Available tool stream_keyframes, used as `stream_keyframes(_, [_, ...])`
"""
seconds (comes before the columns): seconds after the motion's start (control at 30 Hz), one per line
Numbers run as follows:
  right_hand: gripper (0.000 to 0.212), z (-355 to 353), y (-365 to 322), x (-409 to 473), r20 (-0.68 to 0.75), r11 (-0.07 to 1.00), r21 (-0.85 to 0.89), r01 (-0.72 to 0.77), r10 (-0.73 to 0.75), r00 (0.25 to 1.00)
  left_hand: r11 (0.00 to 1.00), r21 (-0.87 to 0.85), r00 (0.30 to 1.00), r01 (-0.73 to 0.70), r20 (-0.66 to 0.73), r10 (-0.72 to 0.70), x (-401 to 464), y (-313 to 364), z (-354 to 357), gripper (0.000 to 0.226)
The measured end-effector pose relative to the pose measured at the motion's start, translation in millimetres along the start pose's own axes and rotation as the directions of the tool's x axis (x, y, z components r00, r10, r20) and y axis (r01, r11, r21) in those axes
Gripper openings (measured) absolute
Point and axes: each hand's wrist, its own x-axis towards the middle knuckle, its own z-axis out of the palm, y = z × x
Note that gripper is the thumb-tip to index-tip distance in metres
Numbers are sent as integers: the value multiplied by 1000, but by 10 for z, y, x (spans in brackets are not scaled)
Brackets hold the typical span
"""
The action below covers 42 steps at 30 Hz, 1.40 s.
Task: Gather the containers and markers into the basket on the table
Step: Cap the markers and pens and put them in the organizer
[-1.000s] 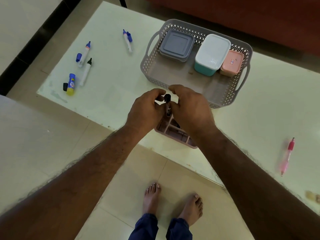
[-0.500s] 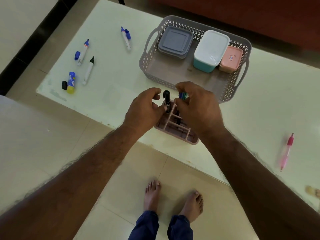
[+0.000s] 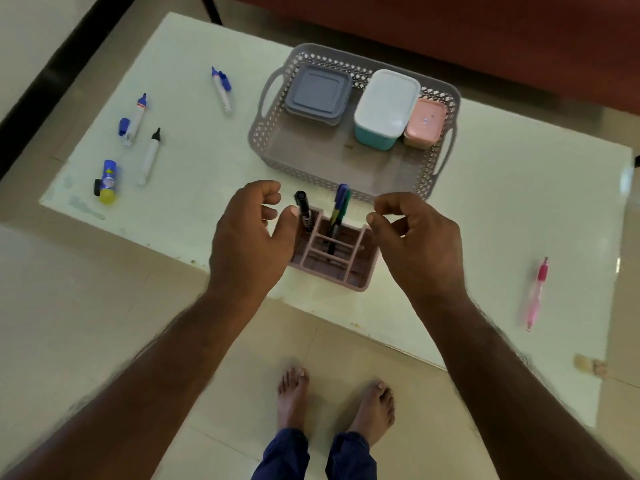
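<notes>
A: What are the hands doing?
B: The left hand (image 3: 249,237) hangs loosely curled, thumb beside the black marker (image 3: 303,211) standing in the pink organizer (image 3: 332,258); contact is unclear. The right hand (image 3: 420,242) is half-curled, holding nothing.
A: And the basket (image 3: 349,174)?
B: On the worktop (image 3: 207,174) at twelve o'clock from the organizer, holding three containers.

both forearms reach forward, backs of the hands up. the left hand (image 3: 251,237) and right hand (image 3: 420,237) hover apart, fingers loosely curled inward toward each other, gripping nothing.
</notes>
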Motion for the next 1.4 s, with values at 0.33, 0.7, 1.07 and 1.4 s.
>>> stream_keyframes(0.33, [20, -566, 1031, -415, -230, 923, -48, -382, 362, 903, 901, -126, 874, -416, 217, 434, -679, 712, 654, 32])
stream_keyframes(0.7, [41, -806, 2139, -362, -284, 707, -212, -675, 616, 735, 832, 66, 588, -551, 739, 330, -965, 1091, 1759, 56])
stream_keyframes(1.07, [25, -751, 2132, -326, -292, 754, -163, -636, 579, 761, 787, 183, 588, -590, 765, 263, -1202, 709, 2025, 63])
stream_keyframes(1.4, [16, -718, 1064, -221, -262, 923, 326, -203, 295, 919, 875, 102, 815, -474, 427, 392, -738, 701, 1259, 50])
